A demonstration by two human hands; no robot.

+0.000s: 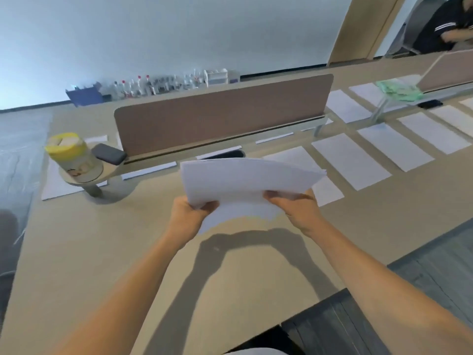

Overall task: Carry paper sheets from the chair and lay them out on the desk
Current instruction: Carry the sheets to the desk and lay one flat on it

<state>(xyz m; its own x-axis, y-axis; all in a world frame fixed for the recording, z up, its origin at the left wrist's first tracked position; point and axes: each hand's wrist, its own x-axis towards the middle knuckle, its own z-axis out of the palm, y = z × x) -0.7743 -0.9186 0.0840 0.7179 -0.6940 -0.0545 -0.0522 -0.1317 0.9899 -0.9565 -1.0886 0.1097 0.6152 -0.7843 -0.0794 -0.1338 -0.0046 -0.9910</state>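
Paper sheets hung in a stack (arched upward in the middle) above the worktop, just in front of the brown divider panel. The left hand gripped the stack's near left corner and the right hand its near right corner, fingers curled round the paper. Single sheets lay flat in a row right of the panel. A yellow-lidded canister stood at the panel's left end.

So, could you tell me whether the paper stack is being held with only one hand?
No, the left hand and the right hand each grip a near corner of the paper stack.
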